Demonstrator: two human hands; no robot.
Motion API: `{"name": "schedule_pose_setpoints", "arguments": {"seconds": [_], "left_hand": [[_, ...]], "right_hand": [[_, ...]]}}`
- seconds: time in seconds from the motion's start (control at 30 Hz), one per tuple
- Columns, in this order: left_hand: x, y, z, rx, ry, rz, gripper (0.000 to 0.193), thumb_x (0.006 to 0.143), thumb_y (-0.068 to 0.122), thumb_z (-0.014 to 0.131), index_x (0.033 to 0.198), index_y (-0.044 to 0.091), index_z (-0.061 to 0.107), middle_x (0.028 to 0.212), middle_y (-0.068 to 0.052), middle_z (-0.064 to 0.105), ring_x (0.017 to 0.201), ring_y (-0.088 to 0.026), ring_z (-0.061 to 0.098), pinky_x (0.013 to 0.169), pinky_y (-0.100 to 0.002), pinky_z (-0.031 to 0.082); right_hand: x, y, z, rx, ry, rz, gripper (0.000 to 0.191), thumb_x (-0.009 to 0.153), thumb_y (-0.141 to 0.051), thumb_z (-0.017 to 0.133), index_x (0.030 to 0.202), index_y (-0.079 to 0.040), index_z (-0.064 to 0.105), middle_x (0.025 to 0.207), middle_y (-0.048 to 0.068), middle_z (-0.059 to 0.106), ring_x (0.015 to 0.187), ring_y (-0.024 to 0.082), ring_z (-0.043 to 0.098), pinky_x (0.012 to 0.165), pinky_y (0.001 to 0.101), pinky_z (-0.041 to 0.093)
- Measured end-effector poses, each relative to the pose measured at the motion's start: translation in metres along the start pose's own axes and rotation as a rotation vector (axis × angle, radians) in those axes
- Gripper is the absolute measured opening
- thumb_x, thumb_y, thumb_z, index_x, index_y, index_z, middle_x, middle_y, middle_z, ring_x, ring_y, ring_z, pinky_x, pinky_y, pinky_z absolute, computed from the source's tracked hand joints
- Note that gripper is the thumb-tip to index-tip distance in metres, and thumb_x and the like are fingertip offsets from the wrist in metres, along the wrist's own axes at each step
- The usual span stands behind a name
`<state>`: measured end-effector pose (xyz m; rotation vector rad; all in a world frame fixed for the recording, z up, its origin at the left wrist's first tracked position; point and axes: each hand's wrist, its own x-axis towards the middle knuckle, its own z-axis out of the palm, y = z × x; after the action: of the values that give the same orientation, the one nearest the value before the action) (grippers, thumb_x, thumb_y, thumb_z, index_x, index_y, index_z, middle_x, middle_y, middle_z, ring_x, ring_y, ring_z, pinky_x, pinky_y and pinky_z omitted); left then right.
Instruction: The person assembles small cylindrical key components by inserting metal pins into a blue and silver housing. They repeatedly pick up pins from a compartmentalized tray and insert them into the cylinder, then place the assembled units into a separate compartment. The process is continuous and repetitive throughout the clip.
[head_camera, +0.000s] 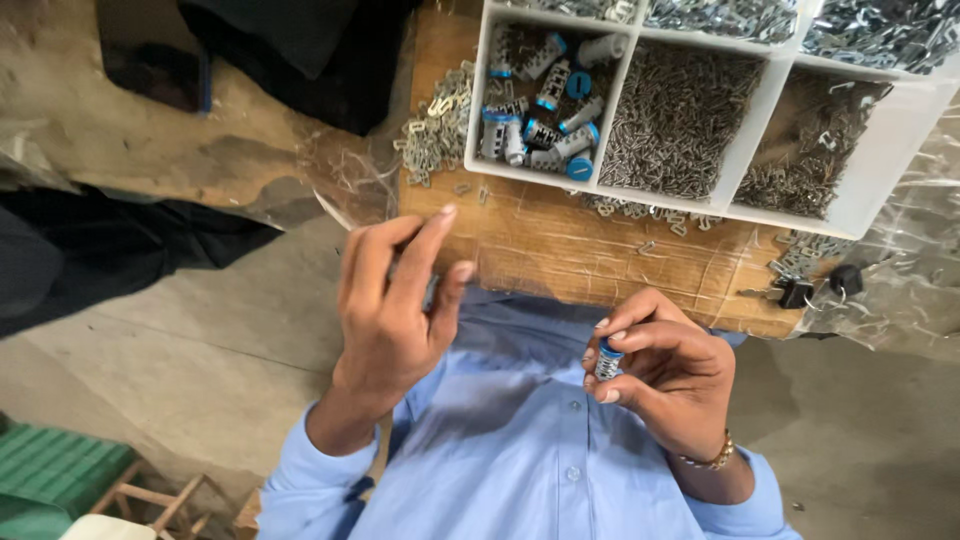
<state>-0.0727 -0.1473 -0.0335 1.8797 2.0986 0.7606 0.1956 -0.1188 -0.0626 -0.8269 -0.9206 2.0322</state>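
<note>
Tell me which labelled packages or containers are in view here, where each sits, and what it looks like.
Small vial: pinched in the right hand, cylindrical, blue cap, black-and-white label.
Heap of vials: left compartment of the white divided tray, same blue caps and dark labels.
No signs or screens.

Bare wooden board (560, 250) below white compartment tray (860, 200); loose metal clips (435, 135) leftward.
</note>
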Motion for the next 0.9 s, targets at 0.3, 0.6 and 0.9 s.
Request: {"name": "schedule_pose_setpoints", "arguments": {"seconds": [0.3, 0.6, 0.9], "left_hand": [[0.007, -0.005, -0.001, -0.106, 0.006, 0.139, 0.022, 0.092, 0.002, 0.079, 0.113, 0.007, 0.072, 0.104, -0.009, 0.066, 0.099, -0.029, 0.061, 0.084, -0.04, 0.053], [-0.006, 0.043, 0.014, -0.748, -0.102, 0.098, 0.023, 0.083, -0.005, 0.079, 0.099, 0.001, 0.065, 0.093, -0.01, 0.072, 0.083, -0.023, 0.072, 0.071, -0.033, 0.06], [0.014, 0.058, 0.026, -0.605, -0.318, 0.417, 0.034, 0.072, -0.001, 0.083, 0.104, 0.005, 0.072, 0.099, -0.008, 0.063, 0.083, -0.028, 0.061, 0.072, -0.037, 0.053]], "right_hand": [[0.007, 0.003, -0.002, 0.053, -0.002, -0.009, 0.036, 0.083, 0.013, 0.081, 0.115, 0.004, 0.067, 0.124, 0.019, 0.059, 0.102, 0.027, 0.073, 0.078, 0.0383, 0.07], [0.004, 0.006, -0.013, 0.023, 0.05, 0.027, 0.037, 0.084, 0.015, 0.078, 0.117, 0.005, 0.065, 0.127, 0.02, 0.059, 0.102, 0.026, 0.073, 0.083, 0.0362, 0.069], [-0.012, -0.002, -0.021, -0.11, 0.177, 0.041, 0.036, 0.082, 0.011, 0.082, 0.116, 0.006, 0.073, 0.12, 0.019, 0.066, 0.09, 0.016, 0.068, 0.074, 0.0246, 0.062]]}}
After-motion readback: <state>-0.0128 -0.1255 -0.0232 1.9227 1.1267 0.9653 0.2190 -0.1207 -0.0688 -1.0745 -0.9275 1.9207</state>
